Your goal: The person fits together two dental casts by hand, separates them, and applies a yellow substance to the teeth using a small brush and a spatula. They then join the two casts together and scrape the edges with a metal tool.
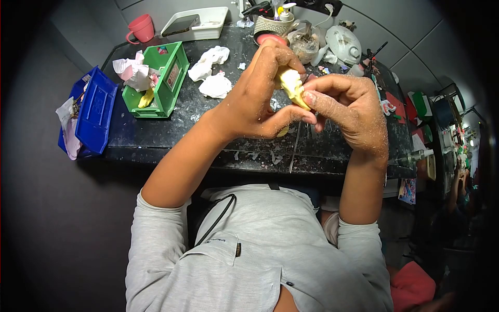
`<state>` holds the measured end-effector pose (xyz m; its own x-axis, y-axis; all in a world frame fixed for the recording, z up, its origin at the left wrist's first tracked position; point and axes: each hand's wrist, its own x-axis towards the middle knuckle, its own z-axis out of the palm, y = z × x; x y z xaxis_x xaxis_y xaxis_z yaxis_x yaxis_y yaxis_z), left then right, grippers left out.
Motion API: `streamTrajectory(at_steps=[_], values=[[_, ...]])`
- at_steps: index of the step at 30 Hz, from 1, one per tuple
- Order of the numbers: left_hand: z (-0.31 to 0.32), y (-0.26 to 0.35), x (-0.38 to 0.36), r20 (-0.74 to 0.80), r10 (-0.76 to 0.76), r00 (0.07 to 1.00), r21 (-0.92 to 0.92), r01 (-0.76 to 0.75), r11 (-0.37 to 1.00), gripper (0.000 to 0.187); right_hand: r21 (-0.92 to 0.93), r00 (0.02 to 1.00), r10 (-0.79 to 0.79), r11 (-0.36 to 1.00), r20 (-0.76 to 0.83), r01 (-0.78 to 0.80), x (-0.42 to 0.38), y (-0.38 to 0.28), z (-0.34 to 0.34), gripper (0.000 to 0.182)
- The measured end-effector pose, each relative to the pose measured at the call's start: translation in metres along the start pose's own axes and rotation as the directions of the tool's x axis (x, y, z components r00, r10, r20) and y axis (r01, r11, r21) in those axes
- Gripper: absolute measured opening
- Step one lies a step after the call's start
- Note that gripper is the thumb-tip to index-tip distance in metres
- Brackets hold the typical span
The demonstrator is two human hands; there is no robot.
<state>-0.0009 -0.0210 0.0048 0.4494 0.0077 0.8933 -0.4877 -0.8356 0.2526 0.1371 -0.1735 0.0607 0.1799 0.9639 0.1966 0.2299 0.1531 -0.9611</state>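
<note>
A small pale yellow piece [292, 86] with a bumpy, lobed surface, perhaps a plaster cast, is held up above the front of the dark table. My left hand [260, 93] curls around its upper left side, and my left thumb is stretched out below it. From the right, my right hand [351, 112] pinches the lower end of the same piece between thumb and fingers. Pale dust and crumbs cling to both hands. Below the hands a thin straight tool [296, 147] lies on the tabletop, its upper part hidden.
A green bin [171, 86] with paper and a yellow piece and a blue bin [97, 114] stand at left. Crumpled white tissues [215, 85] lie nearby. At the back are a pink mug [141, 28], a white tray [212, 32] and a round white device [344, 46].
</note>
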Motion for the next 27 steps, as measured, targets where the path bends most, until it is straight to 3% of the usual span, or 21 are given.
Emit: streamTrajectory(at_steps=[4, 7, 8, 9, 10, 12, 13, 14, 16, 17, 19, 21, 27], values=[[-0.001, 0.0, 0.001, 0.002, 0.028, 1.0, 0.003, -0.028, 1.0, 0.068, 0.009, 1.0, 0.014, 1.0, 0.001, -0.014, 0.0, 0.0, 0.0, 0.018], [0.0, 0.012, 0.002, -0.001, -0.1, 0.995, -0.117, 0.1, 0.988, 0.066, 0.026, 1.0, 0.011, 1.0, -0.007, -0.011, -0.003, -0.007, -0.001, 0.018], [0.0, 0.019, 0.002, 0.019, -0.307, 0.952, -0.329, 0.295, 0.897, 0.063, 0.026, 1.0, 0.01, 1.0, -0.004, -0.009, -0.005, -0.009, 0.0, 0.018], [0.001, 0.029, 0.003, 0.08, -0.491, 0.867, -0.517, 0.458, 0.723, 0.061, -0.073, 0.992, -0.071, 0.995, -0.105, 0.063, -0.01, -0.011, 0.001, 0.019], [0.003, 0.044, 0.005, 0.143, -0.613, 0.777, -0.708, 0.513, 0.485, 0.054, -0.177, 0.968, -0.157, 0.976, -0.196, 0.123, -0.015, -0.012, 0.001, 0.02], [-0.002, 0.052, -0.012, 0.363, -0.612, 0.703, -0.812, 0.561, 0.162, 0.052, -0.391, 0.913, -0.386, 0.867, -0.131, 0.31, -0.026, -0.007, -0.004, 0.027], [0.004, 0.066, -0.016, 0.38, -0.66, 0.648, -0.837, 0.545, 0.053, 0.059, -0.462, 0.868, -0.493, 0.785, -0.063, 0.412, -0.031, -0.007, 0.0, 0.03], [0.011, 0.074, -0.024, 0.41, -0.667, 0.622, -0.816, 0.576, 0.036, 0.077, -0.488, 0.841, -0.54, 0.724, 0.037, 0.487, -0.033, -0.012, 0.004, 0.034], [0.024, 0.089, -0.03, 0.43, -0.711, 0.557, -0.832, 0.55, -0.072, 0.094, -0.48, 0.732, -0.625, 0.572, 0.27, 0.666, -0.032, -0.006, 0.008, 0.04], [0.028, 0.095, -0.03, 0.414, -0.746, 0.521, -0.811, 0.584, -0.042, 0.101, -0.475, 0.744, -0.61, 0.586, 0.274, 0.656, -0.033, -0.001, 0.012, 0.04], [0.028, 0.099, -0.03, 0.434, -0.767, 0.472, -0.782, 0.621, -0.061, 0.1, -0.487, 0.698, -0.656, 0.528, 0.287, 0.696, -0.035, 0.005, 0.019, 0.039], [0.027, 0.102, -0.026, 0.461, -0.792, 0.399, -0.733, 0.675, -0.087, 0.101, -0.499, 0.712, -0.644, 0.536, 0.28, 0.681, -0.037, 0.007, 0.023, 0.038], [0.026, 0.099, -0.031, 0.523, -0.74, 0.424, -0.781, 0.586, -0.216, 0.094, -0.506, 0.719, -0.646, 0.543, 0.258, 0.67, -0.035, 0.01, 0.032, 0.032]])
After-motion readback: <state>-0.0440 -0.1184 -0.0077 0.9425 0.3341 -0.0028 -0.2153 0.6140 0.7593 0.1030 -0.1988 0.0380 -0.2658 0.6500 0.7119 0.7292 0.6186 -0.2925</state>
